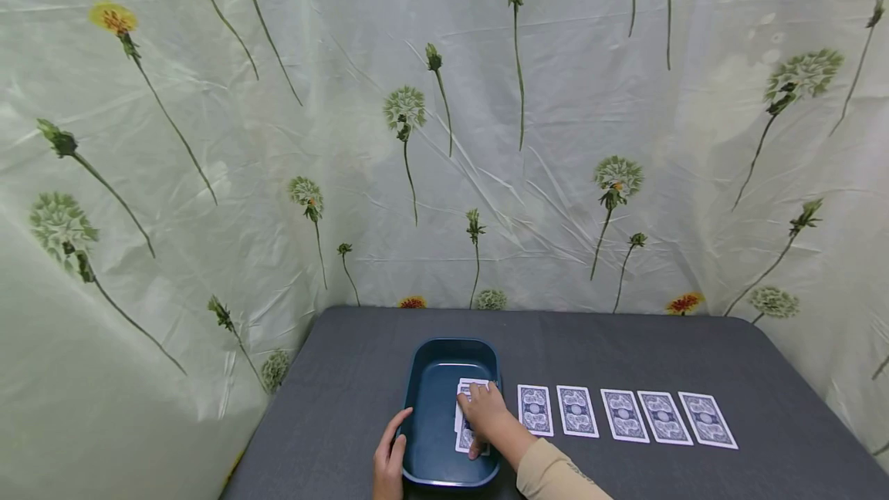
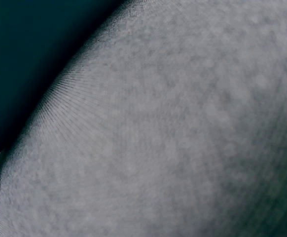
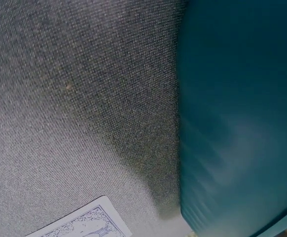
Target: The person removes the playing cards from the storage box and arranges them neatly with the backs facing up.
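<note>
Right hand (image 1: 486,412) | gripping cards (image 1: 464,438) | they lie directly beneath it, inside blue tray (image 1: 432,423)

Right grip (image 1: 486,413) — palm down

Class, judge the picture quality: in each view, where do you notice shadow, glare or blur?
Head view: pale, shiny streaks along creases in the flowered sheet; left wrist view: the grey cloth soft and blurred, the blue tray very dark; right wrist view: a hazy sheen on the tray's wall, shadow on the cloth beside it.
</note>
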Tool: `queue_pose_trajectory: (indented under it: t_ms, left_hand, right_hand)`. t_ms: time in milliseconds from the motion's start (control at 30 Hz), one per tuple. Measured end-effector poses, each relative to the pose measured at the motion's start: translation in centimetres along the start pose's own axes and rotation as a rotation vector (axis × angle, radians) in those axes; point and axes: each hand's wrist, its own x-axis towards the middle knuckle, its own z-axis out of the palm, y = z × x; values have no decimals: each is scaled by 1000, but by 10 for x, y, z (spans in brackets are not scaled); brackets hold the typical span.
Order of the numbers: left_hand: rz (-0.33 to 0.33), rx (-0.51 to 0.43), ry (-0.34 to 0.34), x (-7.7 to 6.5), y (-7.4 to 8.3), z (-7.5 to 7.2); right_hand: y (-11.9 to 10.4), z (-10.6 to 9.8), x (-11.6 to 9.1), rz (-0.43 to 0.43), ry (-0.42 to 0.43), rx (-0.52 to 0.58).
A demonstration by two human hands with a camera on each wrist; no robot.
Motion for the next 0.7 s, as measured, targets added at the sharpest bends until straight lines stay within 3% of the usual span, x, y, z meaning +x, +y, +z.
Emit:
queue_pose_trajectory:
  t_ms: [500, 700]
  left_hand:
    - [-51, 32, -9, 1, 2, -1]
    - [-20, 19, -4, 1, 0, -1]
  right_hand:
    - [5, -4, -12, -73, 128, -152]
    - [5, -3, -14, -93, 104, -125]
